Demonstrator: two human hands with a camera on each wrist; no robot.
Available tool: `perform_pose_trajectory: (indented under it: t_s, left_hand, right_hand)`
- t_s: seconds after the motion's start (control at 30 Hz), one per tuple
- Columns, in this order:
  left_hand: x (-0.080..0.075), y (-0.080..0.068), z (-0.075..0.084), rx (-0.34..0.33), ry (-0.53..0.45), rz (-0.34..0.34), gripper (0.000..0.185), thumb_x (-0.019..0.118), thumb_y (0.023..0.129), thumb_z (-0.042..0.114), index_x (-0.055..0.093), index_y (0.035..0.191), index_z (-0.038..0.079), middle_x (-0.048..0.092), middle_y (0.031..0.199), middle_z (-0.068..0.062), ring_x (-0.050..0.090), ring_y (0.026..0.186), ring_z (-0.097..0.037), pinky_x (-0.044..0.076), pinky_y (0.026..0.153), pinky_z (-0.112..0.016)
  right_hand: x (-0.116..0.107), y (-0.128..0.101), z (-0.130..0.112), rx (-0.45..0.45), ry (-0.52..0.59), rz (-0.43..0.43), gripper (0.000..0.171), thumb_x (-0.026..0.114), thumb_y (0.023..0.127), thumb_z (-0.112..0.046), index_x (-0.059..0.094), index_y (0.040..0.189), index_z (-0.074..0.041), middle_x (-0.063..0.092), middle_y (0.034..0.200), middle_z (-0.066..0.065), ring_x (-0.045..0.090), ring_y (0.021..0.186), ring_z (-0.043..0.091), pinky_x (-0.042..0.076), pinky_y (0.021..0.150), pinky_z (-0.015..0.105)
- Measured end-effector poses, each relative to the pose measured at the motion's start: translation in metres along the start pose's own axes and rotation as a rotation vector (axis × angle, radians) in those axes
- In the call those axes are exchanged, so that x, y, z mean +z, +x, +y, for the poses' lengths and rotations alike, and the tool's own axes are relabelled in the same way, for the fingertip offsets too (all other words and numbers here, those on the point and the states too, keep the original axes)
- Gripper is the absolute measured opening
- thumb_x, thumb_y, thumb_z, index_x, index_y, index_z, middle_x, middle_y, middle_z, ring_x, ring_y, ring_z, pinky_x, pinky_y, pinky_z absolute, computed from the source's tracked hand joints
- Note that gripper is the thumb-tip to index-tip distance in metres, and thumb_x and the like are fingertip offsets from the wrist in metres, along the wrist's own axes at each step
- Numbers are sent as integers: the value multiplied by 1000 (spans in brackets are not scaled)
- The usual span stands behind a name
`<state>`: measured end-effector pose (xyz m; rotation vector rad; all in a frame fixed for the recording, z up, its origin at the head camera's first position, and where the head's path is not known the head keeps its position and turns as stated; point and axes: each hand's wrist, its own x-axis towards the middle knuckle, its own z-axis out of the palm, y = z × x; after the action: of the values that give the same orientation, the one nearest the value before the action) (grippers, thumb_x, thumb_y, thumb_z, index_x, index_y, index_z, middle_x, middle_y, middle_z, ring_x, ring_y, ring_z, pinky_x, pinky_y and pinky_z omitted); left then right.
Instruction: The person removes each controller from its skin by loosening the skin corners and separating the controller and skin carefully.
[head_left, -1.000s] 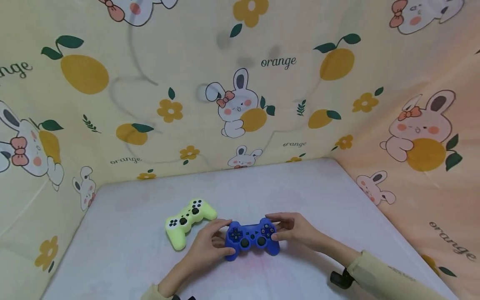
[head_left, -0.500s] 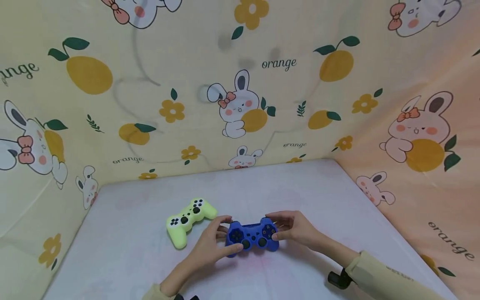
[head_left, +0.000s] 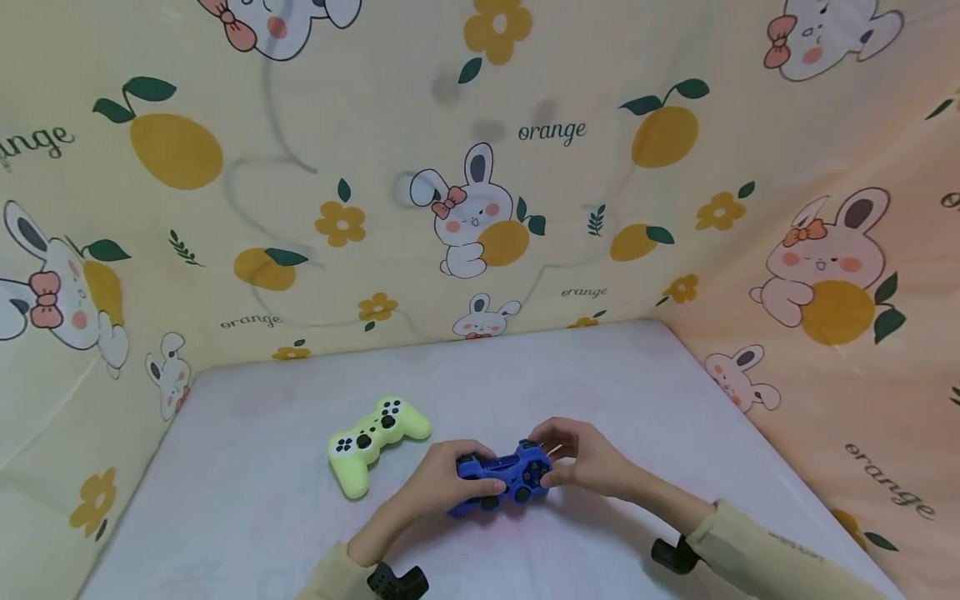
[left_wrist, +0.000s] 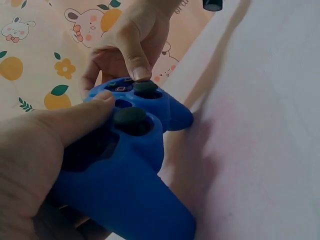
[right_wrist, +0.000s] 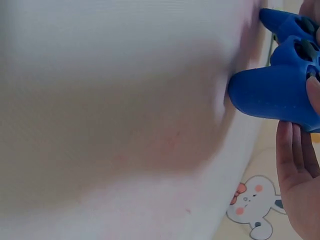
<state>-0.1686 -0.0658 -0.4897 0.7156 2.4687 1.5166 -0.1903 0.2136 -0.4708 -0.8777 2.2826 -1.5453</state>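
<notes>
We see both hands grasping one blue game controller (head_left: 517, 475), near the front of a white table (head_left: 247, 508). The left hand (head_left: 438, 483) grips its left end, the thumb laid over the front face toward the middle and the other fingers wrapped behind the far edge. The right hand (head_left: 588, 457) holds the opposite end between thumb and fingers; from the right wrist we see those fingers lying against the outer side, under the handle. In the left wrist view we find the right thumb's tip at the dark right stick (left_wrist: 146, 89), though we cannot tell whether it presses it. The controller sits aslant, its right end a little farther from us, with a shadow falling on the table beside it. We cannot tell whether its handles touch the surface.

To the left of the left hand, apart from it, we have a yellow-green controller (head_left: 381, 440) lying face up at an angle on the table. Both forearms wear pale beige sleeves (head_left: 757, 550), with a black device (head_left: 675, 554) at each wrist. Behind and to the sides we see a cream cloth (head_left: 405, 100) printed with rabbits, oranges, yellow flowers and the word "orange".
</notes>
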Motion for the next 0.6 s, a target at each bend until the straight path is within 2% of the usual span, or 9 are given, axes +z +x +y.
perform_pose_trajectory:
  t_s: [0.17,0.3,0.43,0.6]
  left_hand:
    - [3,-2,1,33,-11,30,36,80,81,44,73,106,19,68,98,12,62,90,-10,49,79,-32]
    - [8,-4,0,25,-40,69,34,80,80,43,73,103,19,67,94,11,62,87,-11,49,76,-31]
    - [13,-7,-1,8,-81,92,31,82,79,40,73,101,19,68,93,9,62,86,-12,50,76,-31]
    - [15,-9,1,-24,-99,69,29,82,78,40,72,99,22,67,93,9,62,87,-13,50,77,-31]
  right_hand:
    - [0,-1,0,1,4,-14,50,86,73,-3,61,116,-12,63,116,5,62,102,27,52,87,38]
    - [-10,1,-2,19,92,-123,46,81,79,-4,59,120,-6,61,121,12,60,107,34,51,89,42]
    - [-25,9,-7,98,219,-220,39,70,88,-2,57,125,0,58,125,22,57,110,40,48,91,50]
    - [-34,22,-13,133,202,-278,34,70,89,-4,61,121,1,59,122,27,59,107,39,50,89,46]
